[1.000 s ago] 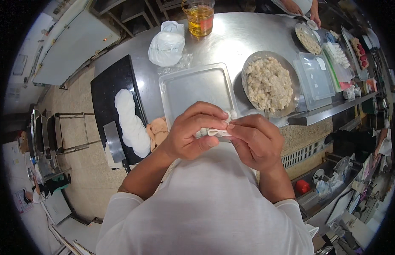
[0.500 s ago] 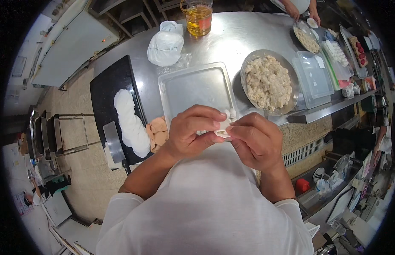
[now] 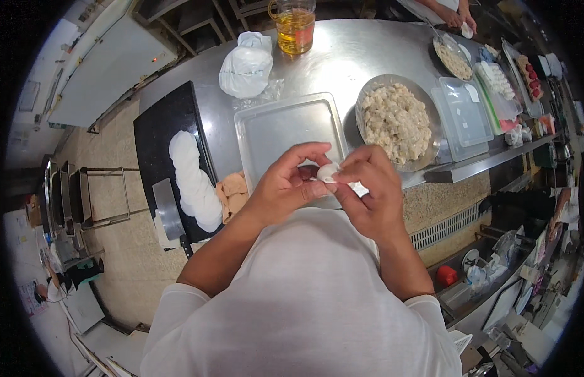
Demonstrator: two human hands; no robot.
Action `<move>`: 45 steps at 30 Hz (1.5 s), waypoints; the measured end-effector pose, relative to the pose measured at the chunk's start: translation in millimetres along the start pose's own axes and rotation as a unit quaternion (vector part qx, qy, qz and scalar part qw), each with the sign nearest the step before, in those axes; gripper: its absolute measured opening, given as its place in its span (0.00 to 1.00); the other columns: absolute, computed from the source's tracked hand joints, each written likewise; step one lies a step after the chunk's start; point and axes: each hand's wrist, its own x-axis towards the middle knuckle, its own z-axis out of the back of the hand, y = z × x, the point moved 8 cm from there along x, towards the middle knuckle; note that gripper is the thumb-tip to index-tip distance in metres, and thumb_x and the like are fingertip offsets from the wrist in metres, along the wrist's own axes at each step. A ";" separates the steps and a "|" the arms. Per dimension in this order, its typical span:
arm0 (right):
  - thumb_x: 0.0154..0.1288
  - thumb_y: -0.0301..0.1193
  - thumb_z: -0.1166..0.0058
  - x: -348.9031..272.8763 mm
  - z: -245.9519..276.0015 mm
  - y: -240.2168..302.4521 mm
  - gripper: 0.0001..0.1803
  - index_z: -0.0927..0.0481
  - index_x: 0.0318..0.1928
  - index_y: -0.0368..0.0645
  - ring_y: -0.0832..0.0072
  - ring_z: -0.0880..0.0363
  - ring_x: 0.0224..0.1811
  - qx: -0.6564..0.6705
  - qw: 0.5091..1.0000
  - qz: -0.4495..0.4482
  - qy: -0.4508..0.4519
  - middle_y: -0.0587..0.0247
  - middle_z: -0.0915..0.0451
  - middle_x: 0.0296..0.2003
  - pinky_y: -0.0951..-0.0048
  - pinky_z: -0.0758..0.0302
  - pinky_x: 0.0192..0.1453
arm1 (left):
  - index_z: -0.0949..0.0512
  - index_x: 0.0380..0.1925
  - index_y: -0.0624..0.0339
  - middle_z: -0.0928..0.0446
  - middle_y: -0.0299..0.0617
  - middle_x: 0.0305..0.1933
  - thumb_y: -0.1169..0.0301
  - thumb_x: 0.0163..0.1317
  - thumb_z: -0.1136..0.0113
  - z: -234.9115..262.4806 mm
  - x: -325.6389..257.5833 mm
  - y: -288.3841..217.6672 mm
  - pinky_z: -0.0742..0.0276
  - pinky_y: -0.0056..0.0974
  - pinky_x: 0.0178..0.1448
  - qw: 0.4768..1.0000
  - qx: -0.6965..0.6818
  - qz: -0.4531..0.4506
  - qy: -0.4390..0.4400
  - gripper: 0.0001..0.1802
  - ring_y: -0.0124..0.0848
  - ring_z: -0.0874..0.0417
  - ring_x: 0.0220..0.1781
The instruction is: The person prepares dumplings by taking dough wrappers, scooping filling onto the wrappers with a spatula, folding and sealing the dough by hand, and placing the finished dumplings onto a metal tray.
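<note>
Between my two hands, over the near edge of a metal tray (image 3: 254,125), is a small white dough dumpling (image 3: 328,172). My left hand (image 3: 291,183) holds it from the left with thumb and bent fingers. From the right, the thumb and fingertips of my right hand (image 3: 371,191) pinch its edge. More white dough (image 3: 360,188) shows behind the right fingers, mostly hidden. Right of the tray stands a wide metal bowl (image 3: 435,141) of pale, chunky filling (image 3: 395,122).
On the left, a black board (image 3: 157,119) bears a long white dough roll (image 3: 191,182) and a cleaver (image 3: 167,210). Beyond the tray are a white plastic bag (image 3: 246,66) and a jug of yellow oil (image 3: 295,31). A co-worker's hands (image 3: 458,19) hold a white piece at the far right.
The opening in the dough with filling inside no longer shows; the piece now looks rounded. Both hands have shifted slightly up, and my left fingers have spread a little.
</note>
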 end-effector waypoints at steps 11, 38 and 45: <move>0.53 0.29 0.27 -13.4 -28.0 -18.0 0.28 0.19 0.56 0.41 0.54 0.20 0.57 0.141 0.988 -0.055 0.038 0.49 0.18 0.53 0.60 0.23 0.60 | 0.45 0.76 0.58 0.26 0.41 0.56 0.69 0.75 0.48 -10.5 -10.5 6.5 0.21 0.38 0.62 0.966 -0.243 0.074 -0.038 0.32 0.34 0.21 0.58; 0.58 0.22 0.34 -99.2 -109.4 -150.3 0.23 0.20 0.55 0.38 0.65 0.17 0.36 0.037 0.926 -0.321 0.194 0.50 0.17 0.45 0.66 0.19 0.42 | 0.38 0.74 0.53 0.21 0.39 0.39 0.64 0.77 0.56 78.7 -39.5 104.1 0.23 0.35 0.48 0.951 0.206 0.217 -0.083 0.27 0.28 0.21 0.37; 0.57 0.26 0.34 -46.5 -154.4 -143.4 0.19 0.16 0.51 0.43 0.55 0.18 0.47 -0.031 0.955 -0.127 0.268 0.52 0.16 0.49 0.57 0.21 0.54 | 0.32 0.67 0.59 0.18 0.56 0.46 0.61 0.72 0.48 140.1 -33.4 128.0 0.24 0.47 0.56 0.915 0.338 0.125 -0.179 0.26 0.51 0.17 0.49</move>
